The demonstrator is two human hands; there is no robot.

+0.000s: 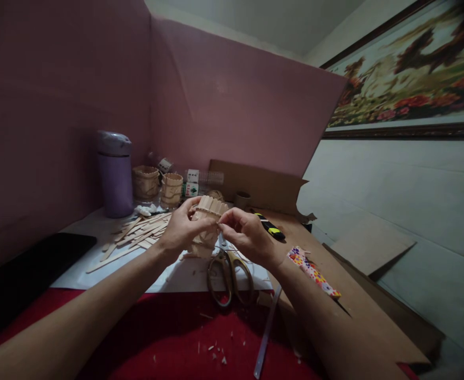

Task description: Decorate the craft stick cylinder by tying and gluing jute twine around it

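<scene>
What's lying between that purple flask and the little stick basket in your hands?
A pile of flat wooden sticks on the white sheet fills the stretch from flask to stick basket, in the head view.

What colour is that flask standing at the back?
Lilac flask, clearest in the head view.
</scene>
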